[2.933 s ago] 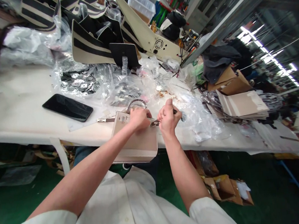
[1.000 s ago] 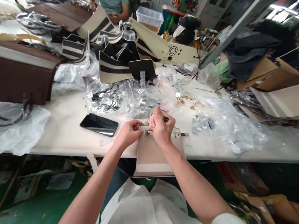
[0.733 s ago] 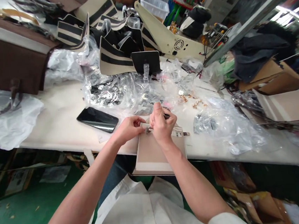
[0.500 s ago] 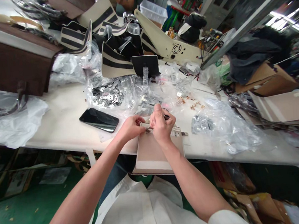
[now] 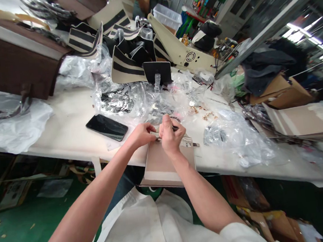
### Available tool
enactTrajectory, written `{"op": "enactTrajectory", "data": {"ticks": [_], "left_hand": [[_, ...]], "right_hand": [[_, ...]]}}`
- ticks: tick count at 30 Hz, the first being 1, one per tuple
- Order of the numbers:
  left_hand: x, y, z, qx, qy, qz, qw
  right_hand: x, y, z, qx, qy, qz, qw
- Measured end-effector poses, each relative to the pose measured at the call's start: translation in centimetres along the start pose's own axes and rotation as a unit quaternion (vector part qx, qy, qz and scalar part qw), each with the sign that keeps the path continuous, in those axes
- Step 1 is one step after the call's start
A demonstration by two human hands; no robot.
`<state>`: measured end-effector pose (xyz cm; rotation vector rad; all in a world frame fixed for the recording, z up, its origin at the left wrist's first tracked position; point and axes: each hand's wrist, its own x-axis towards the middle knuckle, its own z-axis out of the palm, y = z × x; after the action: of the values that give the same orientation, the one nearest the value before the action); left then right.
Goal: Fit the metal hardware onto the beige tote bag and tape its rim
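A flat taupe panel (image 5: pixel 159 161), with a paler band near its lower edge, lies over the table's front edge toward my body. At its top left edge, the fingertips of my left hand (image 5: pixel 144 135) pinch close together around the border. My right hand (image 5: pixel 169 137) is a fist with the thumb up, wrapped around a small dark-handled tool (image 5: pixel 175 128); most of the tool is hidden, so its kind does not show. Both hands nearly meet over the panel's top edge. A small metal-like strip (image 5: pixel 195 144) sticks out at the panel's right corner.
Left of my hands lies a black phone (image 5: pixel 107 127). Beyond them are plastic bags of metal plates (image 5: pixel 118 102), striped curved pieces (image 5: pixel 128 68) and small gold-coloured parts (image 5: pixel 208 115). A brown handbag (image 5: pixel 9 59) stands left; clear plastic (image 5: pixel 243 139) and stacked panels (image 5: pixel 304 116) lie right.
The view has shifted slightly. My right fist has turned a little, with its thumb more upright; my left hand keeps its pinch at the panel's edge.
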<state>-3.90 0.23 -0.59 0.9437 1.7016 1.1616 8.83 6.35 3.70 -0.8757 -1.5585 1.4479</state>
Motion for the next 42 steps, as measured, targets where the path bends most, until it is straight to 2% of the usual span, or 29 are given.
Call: {"op": "enactTrajectory", "data": {"ticks": [4,8,12,15,17,19,21,23,25,28,30,36,40,42], "left_hand": [[-0.1,-0.1,0.1,-0.033,0.0,-0.027,0.999],[0.0,-0.3,0.3,-0.036,0.008,-0.027,0.999],[0.1,-0.4,0.3,-0.053,0.008,-0.039,0.998],[0.0,-0.7,0.3,-0.049,0.006,-0.031,0.998],[0.1,-0.9,0.3,-0.046,0.006,-0.019,0.999],[0.2,-0.9,0.2,-0.052,0.006,-0.02,0.998],[0.3,-0.7,0.2,-0.064,0.0,-0.04,0.997],[0.4,-0.4,0.1,-0.077,-0.009,-0.063,0.995],[0.4,-0.2,0.2,-0.086,-0.012,-0.074,0.993],[0.5,-0.1,0.2,-0.085,-0.014,-0.079,0.993],[0.6,-0.3,0.1,-0.083,-0.013,-0.082,0.993],[0.8,-1.2,0.0,-0.105,-0.032,-0.064,0.992],[0.9,-1.2,-0.1,-0.098,-0.04,-0.067,0.992],[0.9,-1.0,-0.4,-0.097,-0.051,-0.078,0.991]], "right_hand": [[1.7,-1.6,-0.6,0.072,0.043,-0.041,0.996],[1.9,-2.8,-1.2,0.14,0.041,-0.012,0.989],[2.0,-1.9,-0.6,0.149,0.02,0.035,0.988],[3.6,-0.6,0.3,0.137,0.048,0.084,0.986],[5.2,0.1,1.0,0.127,0.069,0.146,0.979],[6.6,0.5,1.5,0.11,0.071,0.218,0.967],[7.4,0.4,1.7,0.097,0.053,0.251,0.962],[7.2,-0.1,1.4,0.105,0.021,0.229,0.968],[6.1,-0.9,0.7,0.125,0.003,0.166,0.978],[3.9,-2.0,-0.1,0.126,0.036,0.044,0.99],[2.5,-2.3,0.0,0.1,0.056,-0.011,0.993],[0.3,-1.4,1.6,0.034,0.083,-0.06,0.994],[-0.4,-0.5,1.6,0.045,0.106,-0.097,0.989],[-0.2,-0.5,1.3,0.059,0.09,-0.095,0.99]]}}
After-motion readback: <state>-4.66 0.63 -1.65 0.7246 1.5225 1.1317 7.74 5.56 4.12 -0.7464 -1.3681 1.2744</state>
